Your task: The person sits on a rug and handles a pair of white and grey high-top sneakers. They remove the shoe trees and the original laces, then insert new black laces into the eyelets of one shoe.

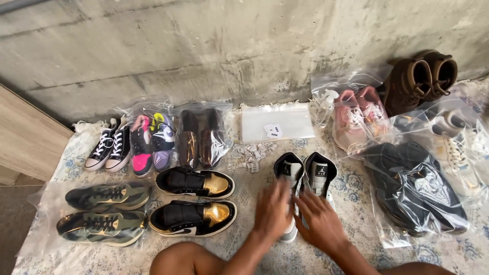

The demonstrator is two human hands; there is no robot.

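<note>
A pair of grey, black and white high-top sneakers (305,170) stands in the middle of the patterned cloth (351,198), tongues towards the wall. My left hand (273,210) lies flat on the front of the left sneaker, slightly blurred. My right hand (322,222) rests on the front of the right sneaker, fingers spread. Both hands cover the toes. Neither hand closes around anything.
A black and gold pair (196,201) lies to the left, beside bagged camouflage sneakers (104,211). Black canvas shoes (109,145), bagged colourful shoes (153,140), bagged brown shoes (199,137) and empty bags (276,122) line the concrete wall. Bagged pink (359,117), dark (415,188), white shoes and brown boots (420,76) are right.
</note>
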